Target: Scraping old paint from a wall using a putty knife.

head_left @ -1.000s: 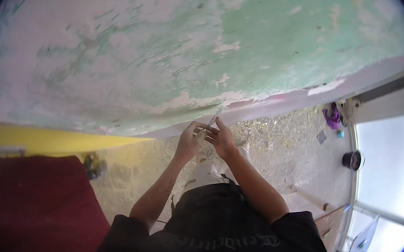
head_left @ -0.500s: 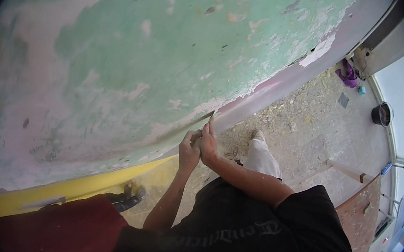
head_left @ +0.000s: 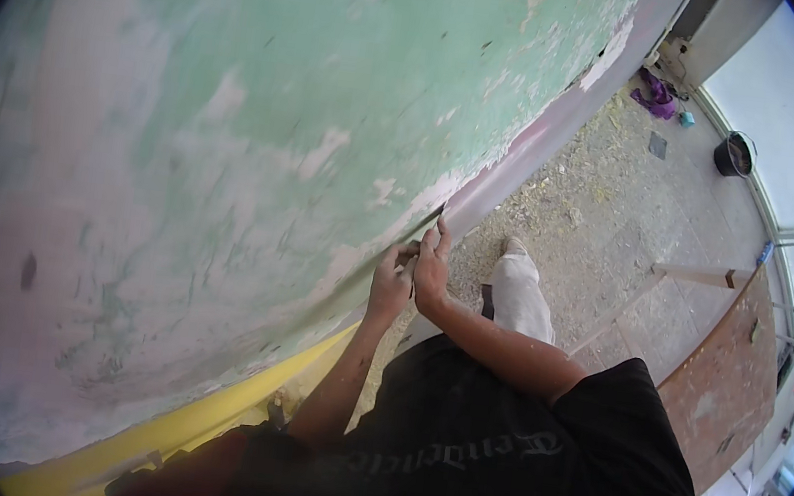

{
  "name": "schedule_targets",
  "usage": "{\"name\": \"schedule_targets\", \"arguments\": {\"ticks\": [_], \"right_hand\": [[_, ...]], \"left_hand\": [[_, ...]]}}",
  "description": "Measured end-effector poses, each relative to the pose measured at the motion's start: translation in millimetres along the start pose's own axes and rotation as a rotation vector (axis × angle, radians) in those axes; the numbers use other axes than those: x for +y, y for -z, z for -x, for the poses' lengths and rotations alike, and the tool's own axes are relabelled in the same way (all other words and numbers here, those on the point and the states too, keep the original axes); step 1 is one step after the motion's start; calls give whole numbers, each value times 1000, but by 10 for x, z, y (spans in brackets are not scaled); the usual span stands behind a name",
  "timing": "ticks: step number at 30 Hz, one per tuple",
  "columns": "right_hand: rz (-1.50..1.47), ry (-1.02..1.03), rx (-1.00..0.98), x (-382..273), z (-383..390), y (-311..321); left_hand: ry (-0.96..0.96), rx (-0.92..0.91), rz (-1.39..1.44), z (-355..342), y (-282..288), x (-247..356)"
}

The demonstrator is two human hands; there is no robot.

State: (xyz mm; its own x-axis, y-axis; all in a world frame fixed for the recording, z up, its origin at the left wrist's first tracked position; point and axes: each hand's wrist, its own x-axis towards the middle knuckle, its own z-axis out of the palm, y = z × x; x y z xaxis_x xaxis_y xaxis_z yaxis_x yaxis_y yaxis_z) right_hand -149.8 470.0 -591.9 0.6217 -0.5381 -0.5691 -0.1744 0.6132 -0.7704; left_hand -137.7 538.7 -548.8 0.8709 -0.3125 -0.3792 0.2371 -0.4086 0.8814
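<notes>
My right hand (head_left: pixel 431 277) grips a thin scraper (head_left: pixel 439 212), its fingers pointing up along the tool toward the lower edge of a patchy green and whitish painted wall (head_left: pixel 262 132). Just left of it, my left hand (head_left: pixel 393 282) has its fingers curled at the tool's lower part, close against my right hand; the handle is mostly hidden by both hands. The scraper's tip is at the flaking seam between the green paint and a pale pink lower strip (head_left: pixel 515 178).
Debris covers the floor (head_left: pixel 573 185) by my feet. Farther right are a purple cloth (head_left: pixel 658 97), a black bucket (head_left: pixel 732 155) and a brown board (head_left: pixel 717 387). A yellow band (head_left: pixel 231 386) lies low at the left.
My view has turned, showing the wall more steeply angled. My hands have drawn closer together, right one raised beside the left; since half a second ago both have shifted right and slightly up.
</notes>
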Motion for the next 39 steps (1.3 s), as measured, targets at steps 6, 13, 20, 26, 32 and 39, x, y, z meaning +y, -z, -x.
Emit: {"name": "schedule_targets", "arguments": {"ticks": [6, 13, 20, 26, 32, 39], "right_hand": [[-110, -87, 21, 149, -111, 32], [108, -70, -177, 189, -248, 286], [255, -55, -199, 21, -289, 425], [145, -54, -214, 155, -339, 404], [-195, -391, -228, -140, -36, 168], [-312, -433, -406, 193, -359, 270]], "left_hand": [[-208, 60, 0, 10, -83, -63], [-229, 118, 60, 102, -338, -262], [-230, 113, 177, 136, -542, -176], [-379, 154, 98, 56, -477, -192], [-54, 65, 175, -61, -157, -272], [-165, 116, 149, -100, -201, -350]]}}
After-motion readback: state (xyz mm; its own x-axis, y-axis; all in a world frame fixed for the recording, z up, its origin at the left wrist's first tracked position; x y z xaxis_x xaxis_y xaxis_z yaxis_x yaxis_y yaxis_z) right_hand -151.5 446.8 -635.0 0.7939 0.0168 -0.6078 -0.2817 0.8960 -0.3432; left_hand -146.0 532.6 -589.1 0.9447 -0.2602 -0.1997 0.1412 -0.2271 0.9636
